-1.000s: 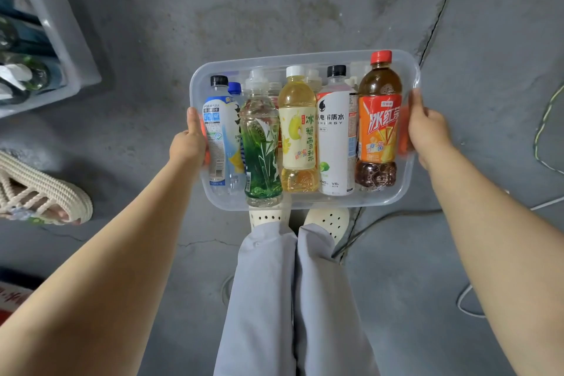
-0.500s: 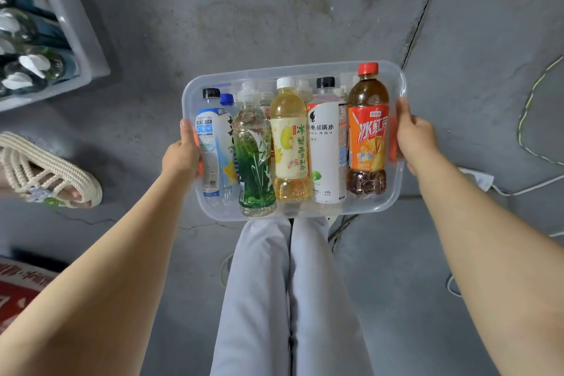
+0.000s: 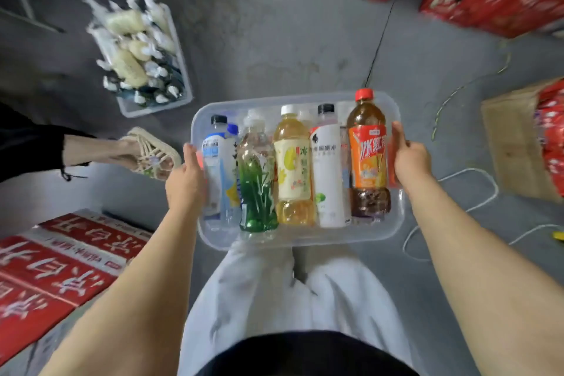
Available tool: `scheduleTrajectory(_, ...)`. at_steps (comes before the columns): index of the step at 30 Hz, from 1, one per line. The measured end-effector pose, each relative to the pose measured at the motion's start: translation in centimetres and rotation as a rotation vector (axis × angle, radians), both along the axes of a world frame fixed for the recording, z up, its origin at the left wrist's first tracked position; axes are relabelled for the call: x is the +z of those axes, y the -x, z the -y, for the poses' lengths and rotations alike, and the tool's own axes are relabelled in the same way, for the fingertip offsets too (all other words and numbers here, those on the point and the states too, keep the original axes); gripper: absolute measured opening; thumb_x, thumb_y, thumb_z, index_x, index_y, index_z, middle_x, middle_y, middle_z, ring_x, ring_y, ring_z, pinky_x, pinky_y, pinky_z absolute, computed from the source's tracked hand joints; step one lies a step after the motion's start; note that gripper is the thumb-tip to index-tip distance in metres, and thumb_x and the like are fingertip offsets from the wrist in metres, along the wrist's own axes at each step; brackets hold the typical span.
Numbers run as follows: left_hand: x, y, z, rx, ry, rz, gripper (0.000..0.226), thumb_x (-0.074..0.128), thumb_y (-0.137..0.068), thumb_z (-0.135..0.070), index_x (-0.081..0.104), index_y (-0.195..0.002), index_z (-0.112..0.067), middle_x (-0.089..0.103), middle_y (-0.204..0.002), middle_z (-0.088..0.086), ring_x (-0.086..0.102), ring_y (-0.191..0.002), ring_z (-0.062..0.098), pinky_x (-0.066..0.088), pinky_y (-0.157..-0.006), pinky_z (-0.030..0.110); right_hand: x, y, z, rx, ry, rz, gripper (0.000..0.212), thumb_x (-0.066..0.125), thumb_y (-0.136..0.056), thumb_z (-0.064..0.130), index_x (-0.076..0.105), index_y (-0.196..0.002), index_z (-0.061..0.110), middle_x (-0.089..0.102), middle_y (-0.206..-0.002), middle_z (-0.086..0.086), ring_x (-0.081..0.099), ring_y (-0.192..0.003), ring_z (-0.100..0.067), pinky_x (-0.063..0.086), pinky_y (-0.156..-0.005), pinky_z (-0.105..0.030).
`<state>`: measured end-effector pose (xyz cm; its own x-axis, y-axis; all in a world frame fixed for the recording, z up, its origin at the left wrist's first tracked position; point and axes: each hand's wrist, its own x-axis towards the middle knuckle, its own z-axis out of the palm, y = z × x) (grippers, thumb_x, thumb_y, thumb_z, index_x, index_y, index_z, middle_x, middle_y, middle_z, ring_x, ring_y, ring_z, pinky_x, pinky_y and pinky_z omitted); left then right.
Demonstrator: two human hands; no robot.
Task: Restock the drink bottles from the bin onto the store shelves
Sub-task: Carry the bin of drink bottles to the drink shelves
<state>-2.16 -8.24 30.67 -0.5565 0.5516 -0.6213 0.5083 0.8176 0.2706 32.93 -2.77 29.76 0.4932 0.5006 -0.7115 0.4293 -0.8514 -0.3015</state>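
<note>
At frame centre, left hand (image 3: 184,180) and right hand (image 3: 410,162) grip opposite ends of the clear bin (image 3: 265,100), probably heavy and slightly flexible, loaded with full, smooth bottles (image 3: 293,168).

One clear plastic bin (image 3: 396,223), centre frame, shows six drink bottles on top: one red-capped brown tea bottle (image 3: 367,162), one yellow juice bottle (image 3: 293,168), one white black-capped bottle (image 3: 328,174), one green-labelled clear bottle (image 3: 256,183) and two blue-and-white water bottles (image 3: 212,159). More lie beneath, uncountable. One second clear bin (image 3: 152,110), upper left, has contents too blurred to count.
</note>
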Motion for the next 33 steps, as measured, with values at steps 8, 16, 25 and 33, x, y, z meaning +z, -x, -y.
scheduleTrajectory(8,5.6,2.9,5.3,0.052,-0.098,0.025,0.072,0.021,-0.101,-0.054,0.061,-0.120,0.002,0.059,-0.115,0.033,0.056,-0.107,0.045,0.041,-0.094,0.048,9.2,2.4,9.1,0.039,0.028,0.106,0.074,0.025,-0.100,0.060,0.066,-0.112,0.000,0.065,-0.115,-0.026,0.059,-0.097,-0.038,0.037,-0.075,-0.034)
scheduleTrajectory(16,7.9,5.1,4.1,-0.188,-0.231,0.095,0.077,0.017,-0.100,-0.056,0.065,-0.088,0.002,0.060,-0.088,0.019,0.056,-0.089,0.034,0.039,-0.078,0.038,9.9,4.5,15.6,-0.126,-0.097,0.135,0.072,0.022,-0.097,0.065,0.063,-0.096,0.005,0.056,-0.070,-0.009,0.049,-0.054,-0.019,0.038,-0.055,-0.031)
scheduleTrajectory(25,9.7,-2.8,2.6,-0.517,-0.181,0.183,0.068,0.018,-0.099,-0.059,0.056,-0.068,-0.010,0.055,-0.074,0.012,0.052,-0.073,0.026,0.035,-0.079,0.036,10.9,0.1,26.8,-0.517,-0.159,0.074,0.073,0.020,-0.092,0.073,0.055,-0.078,0.011,0.061,-0.071,-0.011,0.062,-0.062,-0.026,0.045,-0.051,-0.029)
scheduleTrajectory(33,7.1,-19.9,5.9,-0.985,0.033,0.061,0.077,0.014,-0.098,-0.060,0.051,-0.057,-0.006,0.054,-0.062,0.013,0.056,-0.069,0.028,0.042,-0.078,0.037,9.1,-8.1,42.1,-0.859,-0.241,0.026,0.064,0.031,-0.099,0.059,0.047,-0.059,0.011,0.052,-0.062,-0.010,0.053,-0.062,-0.026,0.035,-0.053,-0.029)
